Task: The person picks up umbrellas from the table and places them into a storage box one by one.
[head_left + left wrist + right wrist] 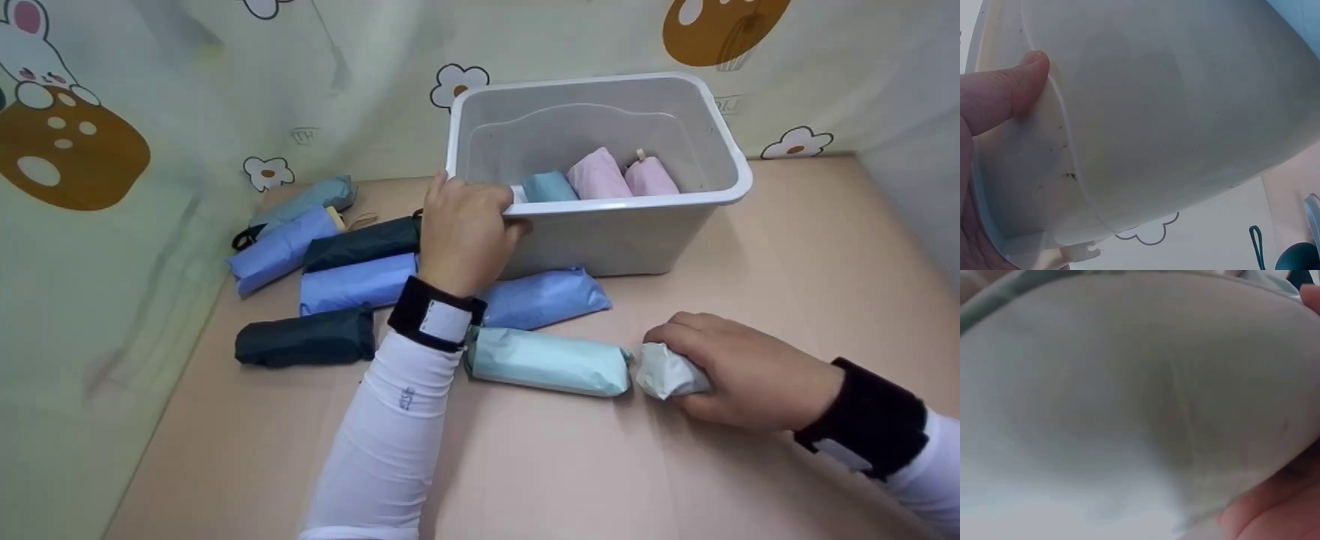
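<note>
My left hand (469,232) grips the near left corner of a light grey plastic bin (600,236). In the left wrist view its thumb (1022,84) presses against the bin wall. On the table's right side my right hand (739,371) holds a whitish-green folded umbrella (670,373), whose surface fills most of the right wrist view. Just left of it lies a mint folded umbrella (551,362). A blue folded umbrella (546,298) lies between that and the bin. Inside the bin are two pink folded umbrellas (600,175) and a teal one (550,187); the near wall hides their lower parts.
Left of my left arm lie several more folded umbrellas: a dark navy one (306,337), a blue one (356,285), a dark green one (364,244), another blue one (281,247) and a grey-teal one (307,204). A patterned curtain (360,97) hangs behind the table (562,465).
</note>
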A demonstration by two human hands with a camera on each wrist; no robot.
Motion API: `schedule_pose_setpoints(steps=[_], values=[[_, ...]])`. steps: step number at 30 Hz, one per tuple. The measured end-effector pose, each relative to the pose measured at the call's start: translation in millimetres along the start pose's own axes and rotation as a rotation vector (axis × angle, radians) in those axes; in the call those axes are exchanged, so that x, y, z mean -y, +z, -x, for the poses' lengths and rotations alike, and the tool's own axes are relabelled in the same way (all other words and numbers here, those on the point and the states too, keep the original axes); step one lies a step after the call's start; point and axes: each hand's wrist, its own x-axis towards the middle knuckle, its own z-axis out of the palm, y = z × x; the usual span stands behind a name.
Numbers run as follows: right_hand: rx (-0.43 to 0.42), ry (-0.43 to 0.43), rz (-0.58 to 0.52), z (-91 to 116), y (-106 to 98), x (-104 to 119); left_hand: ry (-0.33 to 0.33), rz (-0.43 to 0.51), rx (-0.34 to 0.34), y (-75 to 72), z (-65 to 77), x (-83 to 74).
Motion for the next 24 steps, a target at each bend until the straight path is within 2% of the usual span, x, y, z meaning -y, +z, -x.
schedule_pose_setpoints(steps=[12,20,24], values=[[-0.124,-0.021,0.006,-2.9,-5.0,5.6,0.003,-0.001,-0.013,1.0,0.2,0.3],[-0.201,0.08,-0.111,-5.4,-13.6,10.2,0.0,0.004,-0.01,1.0,0.2,0.3],[-0.257,0.101,-0.168,-6.4,-13.2,11.9,0.0,-0.002,-0.003,0.7,0.1,0.1]])
